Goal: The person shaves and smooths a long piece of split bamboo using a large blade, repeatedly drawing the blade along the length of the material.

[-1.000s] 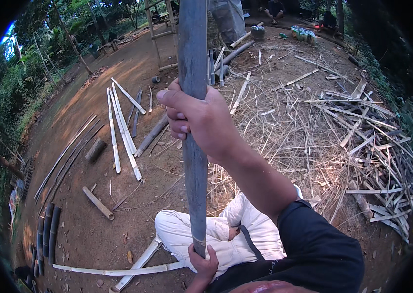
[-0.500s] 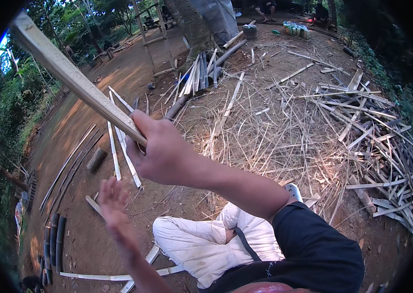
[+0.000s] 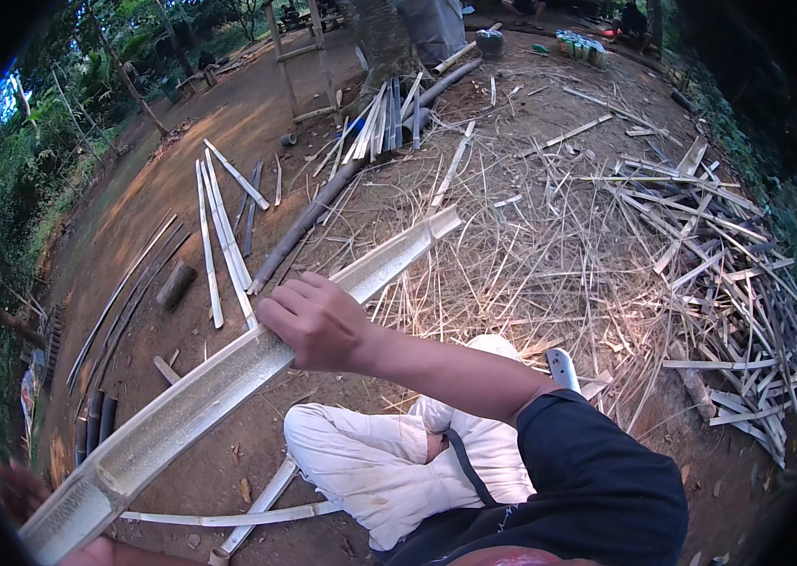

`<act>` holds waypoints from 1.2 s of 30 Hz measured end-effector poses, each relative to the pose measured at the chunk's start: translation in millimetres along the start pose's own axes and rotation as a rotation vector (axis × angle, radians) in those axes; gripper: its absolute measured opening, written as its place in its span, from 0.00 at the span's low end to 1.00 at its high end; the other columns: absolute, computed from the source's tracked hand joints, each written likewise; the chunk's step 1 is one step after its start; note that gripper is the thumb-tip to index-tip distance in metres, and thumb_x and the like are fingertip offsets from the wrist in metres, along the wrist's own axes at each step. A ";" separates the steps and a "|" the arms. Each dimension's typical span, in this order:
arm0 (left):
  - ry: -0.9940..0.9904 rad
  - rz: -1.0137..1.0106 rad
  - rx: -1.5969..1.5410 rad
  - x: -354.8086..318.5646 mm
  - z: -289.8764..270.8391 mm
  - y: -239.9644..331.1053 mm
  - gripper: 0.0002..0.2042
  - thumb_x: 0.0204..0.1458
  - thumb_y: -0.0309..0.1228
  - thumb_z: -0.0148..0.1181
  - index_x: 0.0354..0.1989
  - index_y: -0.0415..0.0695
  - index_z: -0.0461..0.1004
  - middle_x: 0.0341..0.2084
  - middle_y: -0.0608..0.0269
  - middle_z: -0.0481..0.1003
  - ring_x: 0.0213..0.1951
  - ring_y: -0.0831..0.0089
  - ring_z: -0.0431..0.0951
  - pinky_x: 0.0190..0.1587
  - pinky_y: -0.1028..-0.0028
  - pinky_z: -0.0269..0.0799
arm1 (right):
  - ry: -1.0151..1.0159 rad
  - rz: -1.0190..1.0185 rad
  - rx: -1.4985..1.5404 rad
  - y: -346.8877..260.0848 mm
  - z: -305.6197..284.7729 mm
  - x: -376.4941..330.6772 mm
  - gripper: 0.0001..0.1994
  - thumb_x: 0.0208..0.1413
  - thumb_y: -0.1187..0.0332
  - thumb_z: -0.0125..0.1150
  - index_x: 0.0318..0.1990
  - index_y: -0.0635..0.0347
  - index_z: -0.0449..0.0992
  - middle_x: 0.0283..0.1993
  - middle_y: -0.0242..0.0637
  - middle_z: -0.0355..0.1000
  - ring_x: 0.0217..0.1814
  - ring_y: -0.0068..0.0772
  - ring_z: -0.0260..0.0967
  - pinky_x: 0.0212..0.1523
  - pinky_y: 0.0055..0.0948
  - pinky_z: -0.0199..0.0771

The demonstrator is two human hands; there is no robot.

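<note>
A long split piece of bamboo (image 3: 196, 406), its pale hollow side up, slants across in front of me from the lower left to the upper middle. My right hand (image 3: 318, 321) is closed around it near its middle, the fingers over the far edge. At its near lower-left end is my left hand (image 3: 21, 491), dim and smeared. Its fingers show beyond the bamboo and its wrist on the near side; the palm is hidden beneath. Whether those fingers grip is unclear. Below lie my crossed legs in white trousers (image 3: 361, 462), with a dark strap (image 3: 472, 467) over them.
Bamboo strips (image 3: 224, 226) and a short log (image 3: 175, 285) lie ahead left. Thin shavings (image 3: 512, 255) cover the middle ground. A heap of split pieces (image 3: 729, 264) fills the right. More strips (image 3: 384, 123) lean by a tree trunk (image 3: 381, 42). Crossed strips (image 3: 262, 509) lie beside my legs.
The bamboo has swung down from its raised, upper-left slant to lie across me. My right hand has turned over with it; my left hand, open before, has moved down and left to the bamboo's end.
</note>
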State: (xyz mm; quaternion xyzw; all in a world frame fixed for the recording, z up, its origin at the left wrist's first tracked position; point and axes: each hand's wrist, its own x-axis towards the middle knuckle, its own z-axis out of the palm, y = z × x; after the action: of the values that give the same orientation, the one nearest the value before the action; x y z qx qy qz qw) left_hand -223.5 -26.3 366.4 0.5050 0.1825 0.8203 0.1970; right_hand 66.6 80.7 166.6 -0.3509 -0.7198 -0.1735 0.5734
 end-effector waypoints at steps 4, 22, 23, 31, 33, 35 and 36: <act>0.145 0.026 0.039 -57.6 -137.8 -15.9 0.19 0.55 0.51 0.61 0.33 0.45 0.75 0.31 0.66 0.76 0.37 0.70 0.76 0.46 0.68 0.71 | -0.069 -0.243 -0.126 8.7 -2.3 6.6 0.02 0.47 0.70 0.56 0.27 0.55 0.70 0.21 0.30 0.65 0.24 0.29 0.68 0.28 0.30 0.64; 1.235 -0.841 -0.210 -351.1 -205.6 -75.3 0.21 0.54 0.35 0.64 0.51 0.33 0.71 0.48 0.49 0.78 0.49 0.61 0.80 0.52 0.60 0.80 | -0.603 -0.567 -0.039 38.6 47.8 -110.4 0.12 0.45 0.58 0.62 0.26 0.54 0.66 0.24 0.29 0.66 0.29 0.30 0.70 0.35 0.31 0.67; 1.242 -0.858 -0.195 -354.3 -199.5 -75.1 0.22 0.54 0.36 0.64 0.51 0.33 0.71 0.48 0.49 0.78 0.49 0.61 0.80 0.52 0.60 0.80 | -0.640 -0.561 -0.041 37.8 46.6 -115.2 0.12 0.45 0.59 0.61 0.26 0.54 0.67 0.24 0.30 0.66 0.31 0.30 0.70 0.35 0.32 0.67; -0.074 -1.842 0.694 -323.5 -202.0 -28.1 0.25 0.54 0.44 0.63 0.52 0.36 0.70 0.45 0.49 0.78 0.47 0.62 0.81 0.47 0.61 0.79 | -0.630 -0.508 0.009 33.5 36.6 -155.9 0.09 0.48 0.62 0.58 0.28 0.54 0.66 0.26 0.30 0.66 0.32 0.31 0.69 0.38 0.32 0.67; -0.590 -1.305 1.258 -289.3 -178.7 -44.3 0.20 0.55 0.37 0.65 0.49 0.34 0.72 0.45 0.50 0.79 0.47 0.64 0.81 0.48 0.65 0.79 | -0.645 -0.517 -0.004 30.0 31.1 -160.4 0.09 0.48 0.62 0.58 0.28 0.54 0.66 0.27 0.30 0.65 0.32 0.31 0.69 0.38 0.32 0.67; -0.649 -1.004 1.055 -265.4 -165.1 -82.1 0.20 0.59 0.42 0.61 0.47 0.35 0.72 0.41 0.50 0.79 0.45 0.66 0.81 0.47 0.68 0.76 | -0.619 -0.526 0.009 25.8 24.7 -159.9 0.09 0.48 0.62 0.58 0.28 0.54 0.65 0.27 0.30 0.65 0.32 0.31 0.69 0.38 0.31 0.67; -0.726 -1.169 0.879 -260.1 -182.6 -110.6 0.26 0.61 0.48 0.54 0.52 0.33 0.69 0.40 0.50 0.80 0.43 0.63 0.81 0.47 0.65 0.76 | -0.601 -0.536 0.009 24.1 20.8 -154.6 0.09 0.48 0.62 0.57 0.28 0.54 0.65 0.27 0.30 0.64 0.32 0.31 0.68 0.38 0.31 0.67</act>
State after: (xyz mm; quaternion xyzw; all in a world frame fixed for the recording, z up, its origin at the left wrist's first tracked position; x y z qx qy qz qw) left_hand -265.3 -82.0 37.2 0.5937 0.6465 0.2237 0.4237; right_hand 83.8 63.7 10.7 -0.1830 -0.9223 -0.2033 0.2731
